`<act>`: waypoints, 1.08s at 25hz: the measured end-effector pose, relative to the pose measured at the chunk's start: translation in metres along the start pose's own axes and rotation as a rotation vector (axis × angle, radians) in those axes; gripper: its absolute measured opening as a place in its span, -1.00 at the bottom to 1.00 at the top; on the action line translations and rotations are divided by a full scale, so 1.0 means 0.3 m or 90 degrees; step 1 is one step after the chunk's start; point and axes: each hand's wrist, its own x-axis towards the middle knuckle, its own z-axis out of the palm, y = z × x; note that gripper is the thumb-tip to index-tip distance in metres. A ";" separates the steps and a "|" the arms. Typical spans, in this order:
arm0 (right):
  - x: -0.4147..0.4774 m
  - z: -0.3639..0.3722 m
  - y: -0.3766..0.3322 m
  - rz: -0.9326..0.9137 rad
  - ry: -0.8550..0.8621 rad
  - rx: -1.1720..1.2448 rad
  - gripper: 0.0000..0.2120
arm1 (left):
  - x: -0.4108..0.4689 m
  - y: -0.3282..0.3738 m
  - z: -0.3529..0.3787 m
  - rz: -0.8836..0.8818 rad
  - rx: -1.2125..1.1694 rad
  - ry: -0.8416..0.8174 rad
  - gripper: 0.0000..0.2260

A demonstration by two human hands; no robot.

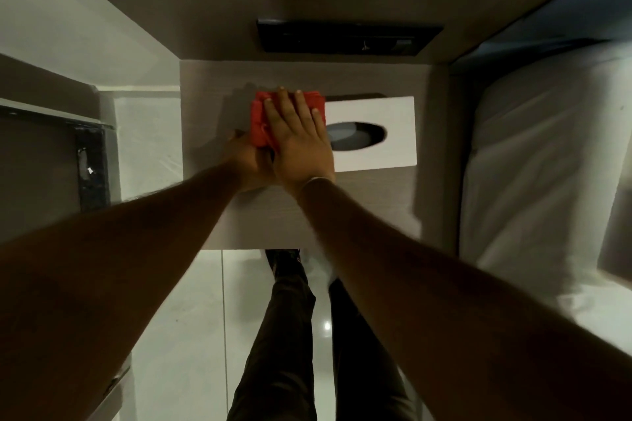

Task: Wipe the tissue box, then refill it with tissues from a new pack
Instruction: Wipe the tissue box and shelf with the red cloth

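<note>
My right hand (301,143) presses a red cloth (263,120) flat, fingers spread, onto the left end of the white tissue box (372,133) on the counter (307,215). Left hand (251,161) braces that end, grip hidden. Probably best: long even strokes toward the oval opening.

1. a grey-brown wood-grain worktop (342,215) fills the middle of the view, its near edge above the floor.
2. a dark rectangular panel (345,37) sits on the wall just behind the worktop; its details are blurred.
3. a bed with white bedding (533,164) lies along the right side, just beside the worktop.
4. a glossy pale tiled floor (191,318) shows below, with a small bright reflection.
5. at left, a dark-framed fitting (92,167) stands against a pale wall (61,27); what it is cannot be told.
6. the person's dark trousers (284,335) show at the bottom centre.
</note>
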 end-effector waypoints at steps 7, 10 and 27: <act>-0.107 -0.204 0.437 0.171 0.099 -0.022 -0.37 | 0.040 0.043 -0.016 0.002 0.155 -0.049 0.30; -0.204 -0.221 0.527 0.257 0.110 0.006 -0.36 | 0.035 0.037 -0.020 -0.022 0.162 -0.053 0.31; -0.099 0.028 -0.027 0.005 0.030 0.047 -0.20 | 0.021 0.052 -0.027 -0.208 -0.304 0.013 -0.29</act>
